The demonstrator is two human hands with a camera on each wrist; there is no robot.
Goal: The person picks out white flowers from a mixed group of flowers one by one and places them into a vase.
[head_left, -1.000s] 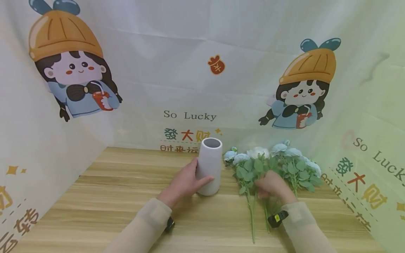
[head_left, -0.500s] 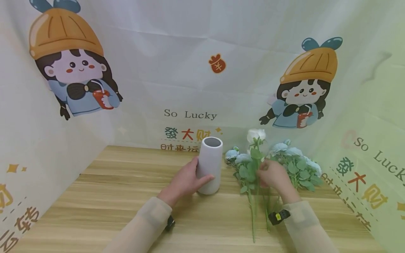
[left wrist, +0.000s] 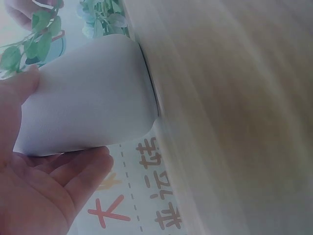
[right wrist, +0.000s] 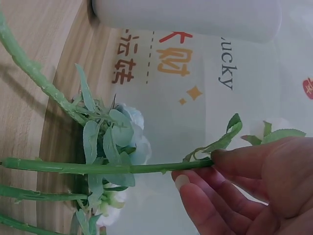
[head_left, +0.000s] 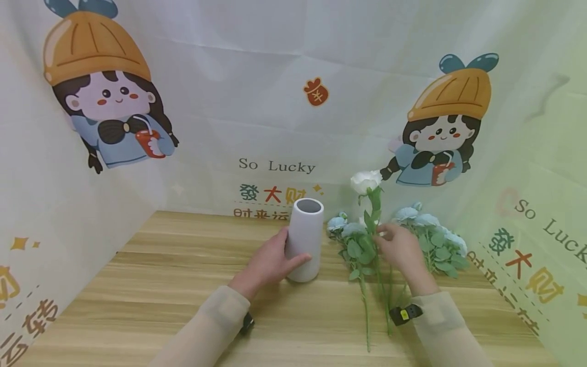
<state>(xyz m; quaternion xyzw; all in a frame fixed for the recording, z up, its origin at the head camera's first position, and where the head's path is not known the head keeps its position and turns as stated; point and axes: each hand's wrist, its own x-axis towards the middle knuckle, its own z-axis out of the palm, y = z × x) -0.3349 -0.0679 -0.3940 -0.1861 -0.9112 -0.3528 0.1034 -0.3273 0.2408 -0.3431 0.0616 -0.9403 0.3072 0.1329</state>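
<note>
Sleeves (head_left: 204,326): two pale ones are entering from the bottom edge; a dark camera (head_left: 405,314) is sitting at each wrist.
Loose stems (head_left: 367,326): green ends are lying at lower right of centre, pointing toward the bottom edge.
Left hand (head_left: 270,265): is holding the white vase (head_left: 304,247) mid-frame, thumb in front, fingers reaching round the far side.
White vase: is standing on the table, mouth up; no stem is showing in it.
Right hand (head_left: 403,252): is pinching one stem, grip narrow, right of centre.
White flower (head_left: 366,182): is rising on that stem, right of the vase and apart from it; whether its lower end is touching the table, cannot tell.
Blue flowers (head_left: 426,220): are lying at right, toward the table's back edge.
Progress (judged): one flower is being held up; the others are lying unlifted, none standing in the vase.
Table (head_left: 137,285): wood-grained, is filling the lower half.
Cloth backdrop (head_left: 220,92): is hanging creased on three sides, showing cartoon figures (head_left: 124,109) and "So Lucky" lettering (head_left: 277,165).
</note>
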